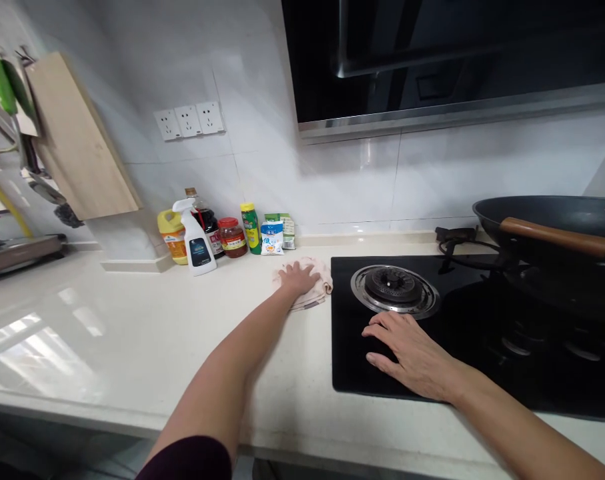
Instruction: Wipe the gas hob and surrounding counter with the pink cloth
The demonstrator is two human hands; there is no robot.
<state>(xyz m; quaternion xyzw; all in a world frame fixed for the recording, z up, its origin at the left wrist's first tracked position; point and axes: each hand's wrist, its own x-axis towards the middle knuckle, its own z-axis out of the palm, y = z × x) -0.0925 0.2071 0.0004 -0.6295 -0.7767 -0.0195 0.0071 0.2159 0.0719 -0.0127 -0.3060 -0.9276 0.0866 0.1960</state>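
Cloth (325, 272) lies on the counter (132, 333) at the left edge of the cooktop (347, 350). Nearest: right hand (412, 350), over the cooktop's front left, fingers loosely bent, nothing seen held; contact undetermined. Beyond: left hand (298, 280), fingers spread, directly atop the cloth, hence the closer hand; cloth's long axis unclear. Farthest: spray bottle (197, 247), well left of the cooktop.

One left hand (297, 279) and one right hand (405, 348): two in total. Cloth (325, 273): one. Cooktop (349, 363): one, with one exposed burner (389, 284). Wok (557, 212): one. Range hood (447, 67): one. Wall sockets (167, 125) (188, 121) (211, 117): three. Cutting board (81, 140): one. Spray bottle (198, 247): one. Yellow jug (172, 237): one. Dark bottle (208, 219): one. Red-lidded jar (232, 238): one. Green canister (251, 230): one. Packets (272, 238) (289, 233): two, one blue-and-white, one green-and-white.
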